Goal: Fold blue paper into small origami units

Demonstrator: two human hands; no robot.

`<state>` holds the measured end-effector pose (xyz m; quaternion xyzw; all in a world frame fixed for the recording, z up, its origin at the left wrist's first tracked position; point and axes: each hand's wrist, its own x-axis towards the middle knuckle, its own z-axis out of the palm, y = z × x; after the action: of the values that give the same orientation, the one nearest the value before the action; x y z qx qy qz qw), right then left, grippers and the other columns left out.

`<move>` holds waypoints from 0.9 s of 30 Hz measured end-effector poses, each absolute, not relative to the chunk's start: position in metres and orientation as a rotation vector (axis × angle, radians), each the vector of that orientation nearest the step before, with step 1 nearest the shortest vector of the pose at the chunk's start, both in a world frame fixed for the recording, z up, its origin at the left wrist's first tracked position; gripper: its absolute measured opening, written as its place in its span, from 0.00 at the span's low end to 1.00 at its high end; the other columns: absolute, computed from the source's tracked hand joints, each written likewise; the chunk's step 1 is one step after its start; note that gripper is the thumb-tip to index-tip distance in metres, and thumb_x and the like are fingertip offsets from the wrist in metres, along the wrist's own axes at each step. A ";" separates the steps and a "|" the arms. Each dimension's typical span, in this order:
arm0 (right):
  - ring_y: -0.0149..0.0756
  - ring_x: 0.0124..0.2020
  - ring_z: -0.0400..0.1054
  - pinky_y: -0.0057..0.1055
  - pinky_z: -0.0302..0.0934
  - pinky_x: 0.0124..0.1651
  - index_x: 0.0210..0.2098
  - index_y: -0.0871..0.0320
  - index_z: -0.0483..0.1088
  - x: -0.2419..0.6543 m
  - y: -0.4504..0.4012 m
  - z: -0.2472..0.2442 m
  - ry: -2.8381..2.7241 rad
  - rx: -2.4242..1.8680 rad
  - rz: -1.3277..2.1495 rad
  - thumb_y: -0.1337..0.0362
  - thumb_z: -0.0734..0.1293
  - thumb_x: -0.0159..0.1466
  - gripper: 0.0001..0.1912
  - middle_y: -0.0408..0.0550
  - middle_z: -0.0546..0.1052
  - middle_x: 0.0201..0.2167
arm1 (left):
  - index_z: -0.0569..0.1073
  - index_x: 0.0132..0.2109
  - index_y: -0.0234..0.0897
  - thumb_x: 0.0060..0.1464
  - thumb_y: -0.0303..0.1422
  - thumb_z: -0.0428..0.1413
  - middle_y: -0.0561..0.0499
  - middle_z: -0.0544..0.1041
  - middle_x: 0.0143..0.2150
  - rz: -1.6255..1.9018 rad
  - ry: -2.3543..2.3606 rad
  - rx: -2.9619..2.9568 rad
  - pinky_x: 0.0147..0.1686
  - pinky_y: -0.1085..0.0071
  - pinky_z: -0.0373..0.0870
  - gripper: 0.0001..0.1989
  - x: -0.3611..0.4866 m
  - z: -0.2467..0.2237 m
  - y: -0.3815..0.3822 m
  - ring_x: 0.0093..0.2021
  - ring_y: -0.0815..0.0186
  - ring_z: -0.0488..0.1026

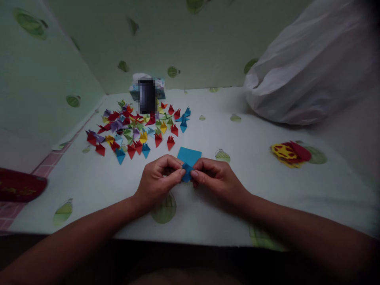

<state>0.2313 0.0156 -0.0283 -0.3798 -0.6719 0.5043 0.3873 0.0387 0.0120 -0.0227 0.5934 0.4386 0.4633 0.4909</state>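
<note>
A small folded piece of blue paper [187,172] is held between my two hands, low over the middle of the table. My left hand [162,174] pinches its left side between thumb and fingers. On the other side, my right hand [215,176] grips it the same way, with some fingertips curled out of sight beneath. Just beyond the fingers lies a flat blue paper sheet [190,154], partly hidden by the folded piece. Many small folded paper figures [158,140] in red, blue, yellow, green and purple are spread at the back left.
A tissue box [161,88] stands behind the paper figures, with a blurred dark object [147,97] before it. Yellow and red cut-out shapes [286,153] lie at the right. A large white plastic bag [297,79] fills the back right. Something red [22,185] sits at the left edge.
</note>
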 end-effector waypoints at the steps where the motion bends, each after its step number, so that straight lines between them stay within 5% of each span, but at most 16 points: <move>1: 0.30 0.25 0.65 0.29 0.58 0.31 0.26 0.58 0.69 0.231 0.015 -0.028 -1.716 -0.970 1.276 0.61 0.67 0.66 0.13 0.43 0.73 0.22 | 0.73 0.29 0.35 0.51 0.29 0.63 0.51 0.76 0.32 1.126 1.061 1.443 0.29 0.75 0.70 0.06 0.039 -0.023 0.012 0.29 0.70 0.72; 27: 0.30 0.25 0.61 0.29 0.54 0.29 0.24 0.58 0.66 0.231 0.016 -0.028 -1.778 -1.042 1.159 0.62 0.65 0.64 0.13 0.42 0.69 0.21 | 0.71 0.30 0.35 0.48 0.30 0.65 0.53 0.74 0.27 1.080 1.001 1.309 0.28 0.76 0.71 0.09 0.043 -0.029 0.014 0.27 0.72 0.71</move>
<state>0.2312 0.0157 -0.0278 -0.4077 -0.6958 0.4538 0.3790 0.0426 0.0142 -0.0289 0.5536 0.4235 0.4567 0.5528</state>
